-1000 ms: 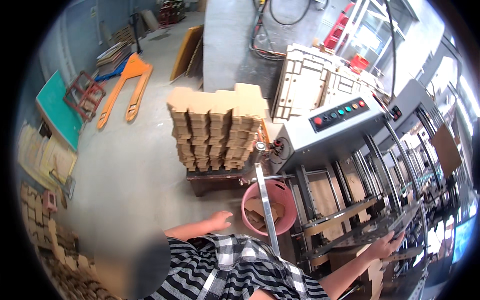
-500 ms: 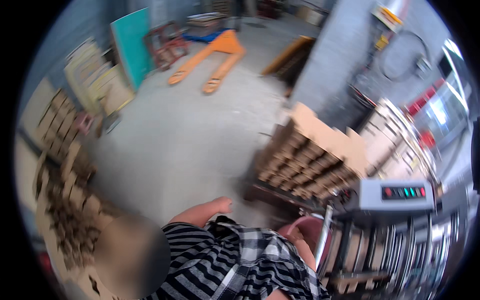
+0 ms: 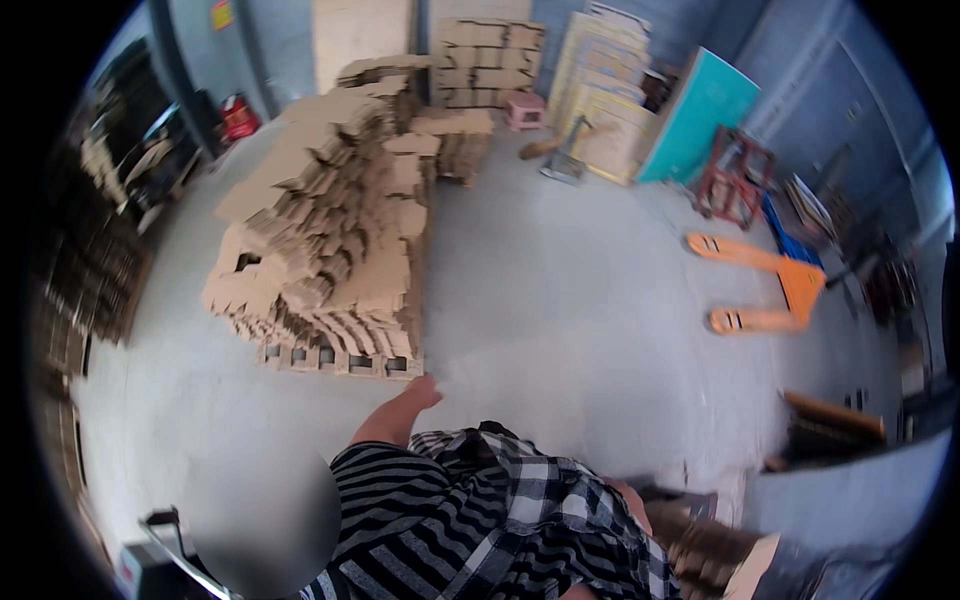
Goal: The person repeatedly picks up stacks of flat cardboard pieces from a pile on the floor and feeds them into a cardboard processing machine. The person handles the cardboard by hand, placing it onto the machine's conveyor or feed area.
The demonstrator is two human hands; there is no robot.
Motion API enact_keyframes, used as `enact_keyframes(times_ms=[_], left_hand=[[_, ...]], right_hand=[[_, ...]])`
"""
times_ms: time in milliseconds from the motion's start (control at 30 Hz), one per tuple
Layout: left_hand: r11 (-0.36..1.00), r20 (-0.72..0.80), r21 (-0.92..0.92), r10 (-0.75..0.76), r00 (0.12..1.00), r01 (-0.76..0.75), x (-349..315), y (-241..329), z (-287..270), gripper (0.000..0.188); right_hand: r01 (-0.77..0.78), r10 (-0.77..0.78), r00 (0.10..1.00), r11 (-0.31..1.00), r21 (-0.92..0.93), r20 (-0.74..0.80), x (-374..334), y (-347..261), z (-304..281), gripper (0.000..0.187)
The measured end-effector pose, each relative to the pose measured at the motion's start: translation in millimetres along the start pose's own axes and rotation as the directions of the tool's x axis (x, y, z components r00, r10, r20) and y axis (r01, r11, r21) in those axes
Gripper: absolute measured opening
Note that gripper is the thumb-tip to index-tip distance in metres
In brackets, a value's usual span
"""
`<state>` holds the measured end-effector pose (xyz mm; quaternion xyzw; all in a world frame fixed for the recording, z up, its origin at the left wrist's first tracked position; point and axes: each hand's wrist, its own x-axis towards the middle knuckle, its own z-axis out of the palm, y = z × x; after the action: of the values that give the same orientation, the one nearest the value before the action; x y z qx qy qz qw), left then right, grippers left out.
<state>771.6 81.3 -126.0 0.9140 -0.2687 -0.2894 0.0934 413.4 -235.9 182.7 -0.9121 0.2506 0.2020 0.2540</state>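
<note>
Cardboard blanks (image 3: 320,240), flat die-cut sheets of plain brown corrugated board, lie heaped in slumping, fanned-out stacks on a wooden pallet (image 3: 335,362) that stands on the grey concrete floor (image 3: 560,300), in the left half of the view. The sheets have notched, tabbed outlines, and a few show cut-out slots; the upper layers have slid askew, so the pile steps down unevenly toward its near edge. The left hand (image 3: 415,395) reaches out from a striped sleeve (image 3: 385,490) toward the near right corner of the pallet, close to it but apart; its fingers look loosely extended and it holds nothing, though motion blur softens the detail. The right hand is out of sight behind a checked shirt (image 3: 545,500), so its grip cannot be told. Further stacks of the same board (image 3: 480,60) stand against the far wall. An orange pallet jack (image 3: 765,285) rests on the floor to the right, well apart from the pile, near a teal panel (image 3: 700,115).
</note>
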Motion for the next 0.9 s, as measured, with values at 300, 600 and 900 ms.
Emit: enact_keyframes(times_ms=[300,600,900], left_hand=[[0.873,0.129,-0.174,-0.439,0.889,0.457,-56.6,12.9,25.8,0.051],[0.678,-0.535,-0.733,-0.623,0.571,0.052,-63.0,91.0,-113.4,0.034],[0.276,-0.15,-0.786,-0.953,-0.264,-0.553,-86.6,-65.1,-256.5,0.032]], right_hand=[[0.317,-0.283,0.941,0.929,-0.193,0.183,157.8,63.5,-85.2,0.048],[0.713,-0.597,0.679,0.675,-0.189,0.428,313.5,-15.4,-98.9,0.049],[0.748,-0.682,0.611,0.663,-0.012,0.402,418.4,-165.7,-136.4,0.045]])
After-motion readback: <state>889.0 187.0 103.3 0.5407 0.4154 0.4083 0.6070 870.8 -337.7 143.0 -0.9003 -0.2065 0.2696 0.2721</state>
